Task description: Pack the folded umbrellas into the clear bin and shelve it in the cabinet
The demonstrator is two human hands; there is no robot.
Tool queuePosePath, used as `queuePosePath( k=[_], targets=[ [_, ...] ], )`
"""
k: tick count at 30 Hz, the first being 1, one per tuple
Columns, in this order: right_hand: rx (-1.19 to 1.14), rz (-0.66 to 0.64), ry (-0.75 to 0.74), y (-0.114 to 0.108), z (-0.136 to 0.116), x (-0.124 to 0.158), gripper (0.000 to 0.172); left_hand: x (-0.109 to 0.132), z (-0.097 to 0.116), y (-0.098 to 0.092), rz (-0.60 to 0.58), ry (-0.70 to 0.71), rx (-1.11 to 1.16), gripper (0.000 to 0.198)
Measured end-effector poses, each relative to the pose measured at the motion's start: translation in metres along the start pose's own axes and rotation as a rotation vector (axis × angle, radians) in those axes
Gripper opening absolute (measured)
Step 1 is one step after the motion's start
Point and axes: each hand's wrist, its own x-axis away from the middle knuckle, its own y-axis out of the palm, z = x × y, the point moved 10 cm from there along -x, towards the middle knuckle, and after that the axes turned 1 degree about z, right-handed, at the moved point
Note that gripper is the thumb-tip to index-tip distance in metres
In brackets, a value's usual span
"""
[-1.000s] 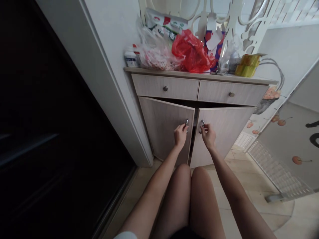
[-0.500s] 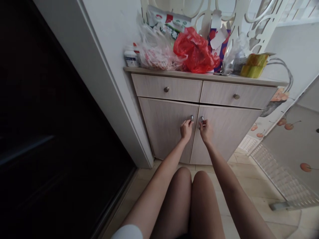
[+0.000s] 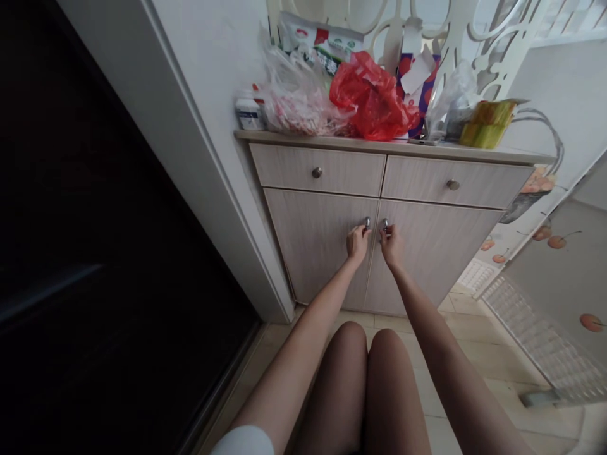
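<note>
A pale wood-grain cabinet stands in front of me with two lower doors side by side. My left hand is closed around the lower part of the metal handle on the left door. On the right door, my right hand pinches the bottom of the matching handle. Both doors sit flush with the cabinet front, a thin seam between them. My fingertips partly cover the handles.
Above the doors are two drawers with round knobs. The cabinet top bears a red plastic bag, a clear bag, a white bottle and a yellow package. A dark door is at left; my knees are below.
The dark gap along the top of the two doors has closed as they moved inward, with both hands still on the handles. The view has shifted slightly.
</note>
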Motion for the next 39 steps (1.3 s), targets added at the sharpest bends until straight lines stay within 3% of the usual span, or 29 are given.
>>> queuePosePath(
  k=[9, 16, 20, 22, 24, 25, 27, 30, 34, 39],
  targets=[
    [-0.013, 0.052, -0.032, 0.000, -0.001, -0.003, 0.046, -0.003, 0.001, 0.003, -0.022, 0.025, 0.013, 0.016],
    [-0.113, -0.048, 0.011, -0.001, 0.007, -0.007, 0.057, 0.000, 0.004, -0.002, -0.099, -0.030, 0.091, 0.016],
    [-0.337, -0.047, 0.181, -0.025, 0.026, 0.021, 0.071, 0.038, -0.028, -0.017, -0.125, -0.305, 0.370, 0.045],
    [-0.626, -0.171, 0.307, -0.027, 0.035, 0.048, 0.077, 0.074, -0.044, -0.012, -0.291, -0.494, 0.630, 0.061],
    [-0.969, -0.351, 0.412, -0.026, 0.034, 0.077, 0.082, 0.112, -0.043, -0.008, -0.501, -0.619, 0.959, 0.071],
    [-1.119, -0.426, 0.444, -0.029, 0.030, 0.089, 0.082, 0.126, -0.037, -0.011, -0.553, -0.646, 1.124, 0.072],
    [-1.334, -0.509, 0.471, -0.039, 0.021, 0.107, 0.076, 0.140, -0.027, -0.023, -0.527, -0.656, 1.400, 0.072],
    [-1.510, -0.534, 0.473, -0.049, 0.010, 0.121, 0.071, 0.143, -0.013, -0.031, -0.407, -0.652, 1.608, 0.068],
    [-1.609, -0.501, 0.482, -0.048, 0.001, 0.129, 0.069, 0.142, 0.005, -0.025, -0.345, -0.643, 1.680, 0.063],
    [-1.701, -0.521, 0.488, -0.046, -0.004, 0.137, 0.071, 0.147, 0.008, -0.022, -0.304, -0.654, 1.722, 0.061]
  ],
)
